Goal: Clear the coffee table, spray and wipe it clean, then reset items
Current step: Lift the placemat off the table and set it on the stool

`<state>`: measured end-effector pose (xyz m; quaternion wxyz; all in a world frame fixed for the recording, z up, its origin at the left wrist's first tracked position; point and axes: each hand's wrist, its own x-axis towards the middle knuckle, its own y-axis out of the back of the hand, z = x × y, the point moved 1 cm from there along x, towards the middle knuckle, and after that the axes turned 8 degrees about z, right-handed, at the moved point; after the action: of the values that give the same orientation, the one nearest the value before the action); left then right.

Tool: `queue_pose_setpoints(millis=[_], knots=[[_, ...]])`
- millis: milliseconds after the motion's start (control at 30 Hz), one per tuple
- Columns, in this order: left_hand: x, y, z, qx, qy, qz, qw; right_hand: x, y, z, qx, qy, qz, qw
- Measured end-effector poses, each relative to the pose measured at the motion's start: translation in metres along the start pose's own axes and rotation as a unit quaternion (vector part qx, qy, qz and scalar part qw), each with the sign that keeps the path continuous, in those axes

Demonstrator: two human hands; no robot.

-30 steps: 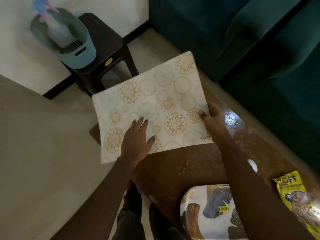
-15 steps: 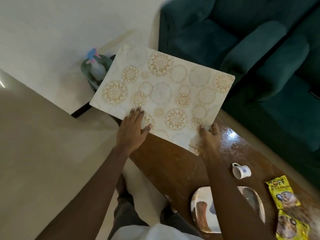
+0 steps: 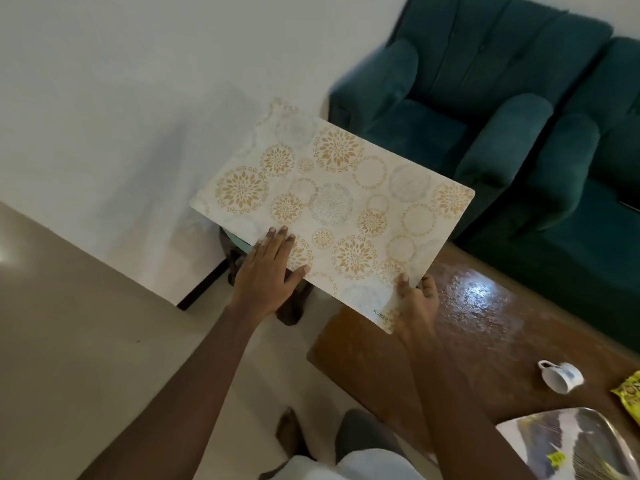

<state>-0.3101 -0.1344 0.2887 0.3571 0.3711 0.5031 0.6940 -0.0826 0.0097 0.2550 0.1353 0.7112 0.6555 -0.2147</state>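
Observation:
A cream placemat (image 3: 339,209) with gold and grey round flower patterns is held in the air above the far end of the brown coffee table (image 3: 485,334). My left hand (image 3: 268,277) grips its near left edge, fingers spread on top. My right hand (image 3: 414,306) pinches its near right corner. On the table lie a tipped white cup (image 3: 562,375), a patterned tray (image 3: 568,445) and a yellow snack packet (image 3: 630,393) at the right edge.
A teal sofa (image 3: 502,109) stands behind the table along the white wall. A dark stool (image 3: 242,261) is mostly hidden under the placemat. Beige floor lies to the left. My knees show at the bottom.
The placemat has come up off the table and moved away toward the wall, both hands still on it. The camera has tilted up; the basket on the stool is now hidden behind the mat.

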Motion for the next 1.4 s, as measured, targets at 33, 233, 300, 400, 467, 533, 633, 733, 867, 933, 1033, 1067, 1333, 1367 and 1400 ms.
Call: queue_pose_setpoints(millis=[33,233,300,400,467,533,633,733,867,933,1033,1067,1333,1367,1400], knots=[[0.007,0.004,-0.011,-0.001,-0.002,0.001,1.0,-0.002,-0.012,0.0,0.001,0.002,0.003,1.0],[0.061,0.01,-0.06,-0.003,-0.019,0.006,1.0,0.01,-0.078,-0.003,0.009,0.02,0.018,1.0],[0.088,0.007,-0.076,0.003,-0.025,0.007,1.0,0.021,-0.1,-0.005,0.019,0.027,0.02,0.999],[0.135,0.001,-0.099,0.014,-0.029,0.004,0.999,0.047,-0.138,-0.007,0.022,0.023,0.033,0.999],[0.156,-0.004,-0.108,0.017,-0.027,-0.009,0.999,0.06,-0.154,-0.008,0.025,0.021,0.039,0.999],[0.182,-0.01,-0.12,0.01,-0.031,-0.037,0.999,0.077,-0.172,-0.008,0.016,0.014,0.058,0.998],[0.215,-0.019,-0.135,0.01,-0.038,-0.069,0.997,0.097,-0.2,-0.014,0.01,0.001,0.069,0.998],[0.247,-0.028,-0.148,0.005,-0.045,-0.104,0.994,0.116,-0.224,-0.02,0.006,-0.005,0.084,0.996],[0.278,-0.038,-0.163,0.0,-0.049,-0.125,0.991,0.134,-0.247,-0.02,-0.002,-0.017,0.102,0.995],[0.294,-0.044,-0.172,0.001,-0.06,-0.125,0.99,0.141,-0.258,-0.019,-0.014,-0.018,0.1,0.995],[0.321,-0.055,-0.188,0.004,-0.076,-0.144,0.987,0.153,-0.276,-0.016,-0.02,-0.013,0.108,0.994],[0.331,-0.06,-0.193,0.004,-0.081,-0.152,0.985,0.158,-0.282,-0.014,-0.02,-0.012,0.113,0.993],[0.399,-0.125,-0.225,0.014,-0.171,-0.188,0.967,0.202,-0.306,0.029,-0.022,-0.031,0.165,0.986],[0.405,-0.136,-0.227,0.013,-0.184,-0.195,0.963,0.209,-0.307,0.039,-0.021,-0.032,0.172,0.984],[0.41,-0.147,-0.228,0.014,-0.198,-0.2,0.959,0.215,-0.308,0.048,-0.019,-0.035,0.176,0.984]])
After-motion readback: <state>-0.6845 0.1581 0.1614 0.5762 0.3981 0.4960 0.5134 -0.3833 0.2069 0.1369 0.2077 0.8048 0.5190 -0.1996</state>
